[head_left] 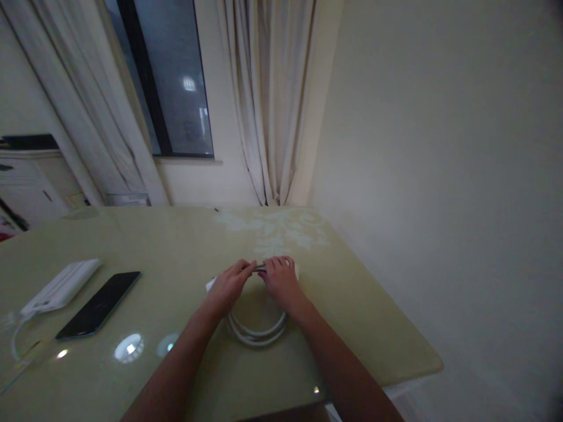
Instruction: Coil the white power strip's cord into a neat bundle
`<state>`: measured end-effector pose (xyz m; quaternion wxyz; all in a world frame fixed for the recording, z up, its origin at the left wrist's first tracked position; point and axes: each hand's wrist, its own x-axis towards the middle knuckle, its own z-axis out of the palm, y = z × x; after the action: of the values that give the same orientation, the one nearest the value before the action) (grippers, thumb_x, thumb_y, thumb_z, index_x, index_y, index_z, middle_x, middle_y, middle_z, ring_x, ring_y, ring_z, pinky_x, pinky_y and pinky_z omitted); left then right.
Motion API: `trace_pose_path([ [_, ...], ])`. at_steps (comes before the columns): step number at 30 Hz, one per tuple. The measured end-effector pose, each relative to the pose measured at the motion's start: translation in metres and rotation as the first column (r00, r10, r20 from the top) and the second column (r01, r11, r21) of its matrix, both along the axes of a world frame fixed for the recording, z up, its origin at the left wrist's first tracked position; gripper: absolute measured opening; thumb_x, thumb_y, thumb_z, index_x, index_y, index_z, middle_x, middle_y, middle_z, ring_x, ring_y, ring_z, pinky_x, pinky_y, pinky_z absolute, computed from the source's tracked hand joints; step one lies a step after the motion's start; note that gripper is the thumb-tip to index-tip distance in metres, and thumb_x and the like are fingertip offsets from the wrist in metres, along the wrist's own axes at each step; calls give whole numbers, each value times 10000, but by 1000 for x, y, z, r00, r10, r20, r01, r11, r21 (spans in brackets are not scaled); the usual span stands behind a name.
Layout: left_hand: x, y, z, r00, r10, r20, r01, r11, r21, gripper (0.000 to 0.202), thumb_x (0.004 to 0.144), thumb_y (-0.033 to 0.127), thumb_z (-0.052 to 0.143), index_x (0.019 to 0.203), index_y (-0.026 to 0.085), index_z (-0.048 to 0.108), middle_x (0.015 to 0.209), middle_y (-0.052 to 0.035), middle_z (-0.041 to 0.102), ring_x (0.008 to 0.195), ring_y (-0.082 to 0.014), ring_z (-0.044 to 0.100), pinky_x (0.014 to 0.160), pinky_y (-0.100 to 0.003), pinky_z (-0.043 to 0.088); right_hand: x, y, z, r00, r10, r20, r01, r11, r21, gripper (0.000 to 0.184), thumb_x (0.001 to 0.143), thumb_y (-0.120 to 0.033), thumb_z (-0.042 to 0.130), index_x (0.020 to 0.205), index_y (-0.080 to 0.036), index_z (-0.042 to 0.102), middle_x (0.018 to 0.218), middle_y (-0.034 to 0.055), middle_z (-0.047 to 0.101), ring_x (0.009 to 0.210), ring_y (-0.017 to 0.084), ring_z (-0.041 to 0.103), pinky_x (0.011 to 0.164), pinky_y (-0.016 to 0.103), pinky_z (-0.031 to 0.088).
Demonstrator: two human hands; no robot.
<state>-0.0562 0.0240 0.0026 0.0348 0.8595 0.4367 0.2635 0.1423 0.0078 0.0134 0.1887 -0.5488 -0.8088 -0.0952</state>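
A white cable [257, 338] lies coiled in a loop of several turns on the table. At the far side of the loop, my left hand [231, 285] is closed on the cable's strands. My right hand [281, 281] grips the same strands just to the right, with a short stretch of cable showing between the two hands. A white end piece [210, 285] sticks out to the left of my left hand. Another white part [296, 271] shows partly behind my right hand; what it is cannot be made out.
On the left of the glossy table [167, 240] lie a dark phone [99, 305] and a white power bank or similar box [61, 286] with a thin cord [15, 346]. A wall [417, 176] borders the right side. Curtains [272, 105] and a window [176, 76] are behind.
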Motion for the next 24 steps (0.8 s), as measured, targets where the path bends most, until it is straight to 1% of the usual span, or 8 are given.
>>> trace_pose_path([
  [4, 4, -1, -7, 998, -60, -13, 60, 997, 57, 498, 914, 41, 474, 1349, 233, 622, 1237, -76, 688, 1069, -196, 679, 938, -318, 545, -7, 10, -2, 985, 30, 170, -18, 997, -75, 300, 1059, -377, 460, 1124, -134, 623, 1060, 155, 721, 1037, 271, 663, 965, 411, 416],
  [7, 7, 2, -8, 999, -50, 9, 47, 984, 174, 433, 958, 86, 478, 1342, 223, 623, 1277, -92, 690, 1130, -212, 661, 981, -354, 532, 13, 35, 4, 971, 12, 238, 31, 984, -175, 328, 1049, -408, 477, 1143, -133, 630, 1080, 155, 731, 1058, 269, 679, 964, 381, 416],
  [9, 9, 3, -7, 999, -21, 43, 9, 967, 255, 381, 992, 159, 493, 1347, 218, 618, 1283, -106, 691, 1144, -233, 650, 997, -394, 517, 40, 60, 13, 962, -133, 240, 190, 953, -237, 324, 1042, -409, 498, 1176, -147, 634, 1144, 153, 728, 1127, 263, 667, 990, 357, 401],
  [11, 12, 3, -7, 998, -7, 55, -10, 956, 292, 342, 1012, 209, 491, 1325, 208, 630, 1240, -113, 707, 1106, -238, 657, 971, -404, 515, 73, 85, 27, 934, -265, 239, 319, 920, -227, 334, 1053, -350, 472, 1220, -102, 621, 1193, 208, 708, 1174, 285, 653, 1006, 376, 392],
  [14, 20, 1, -8, 999, -31, 24, 23, 960, 278, 326, 1021, 200, 467, 1291, 195, 650, 1164, -111, 725, 1045, -225, 668, 925, -383, 513, 119, 113, 45, 874, -430, 227, 476, 852, -219, 323, 1052, -279, 461, 1238, -67, 617, 1205, 271, 689, 1184, 309, 658, 998, 406, 396],
  [17, 28, -1, -12, 996, -86, -30, 90, 974, 207, 334, 1019, 181, 454, 1285, 198, 656, 1120, -100, 728, 1013, -212, 667, 912, -373, 503, 147, 123, 53, 822, -538, 188, 569, 785, -244, 286, 1039, -249, 492, 1206, -84, 655, 1135, 266, 713, 1137, 295, 688, 959, 402, 416],
  [20, 31, -2, -14, 992, -117, -46, 123, 981, 149, 339, 1024, 187, 440, 1281, 212, 660, 1097, -98, 725, 1008, -201, 663, 920, -372, 495, 152, 123, 57, 813, -570, 117, 579, 773, -261, 250, 1010, -229, 545, 1158, -95, 696, 1094, 245, 725, 1091, 290, 699, 929, 388, 437],
  [24, 31, 0, -12, 995, -89, -43, 93, 988, 121, 329, 1030, 209, 431, 1246, 213, 679, 1056, -98, 727, 991, -201, 665, 904, -367, 500, 114, 113, 62, 868, -496, -22, 483, 854, -196, 347, 1039, -255, 482, 1261, -58, 662, 1268, 265, 657, 1199, 294, 632, 990, 373, 428],
])
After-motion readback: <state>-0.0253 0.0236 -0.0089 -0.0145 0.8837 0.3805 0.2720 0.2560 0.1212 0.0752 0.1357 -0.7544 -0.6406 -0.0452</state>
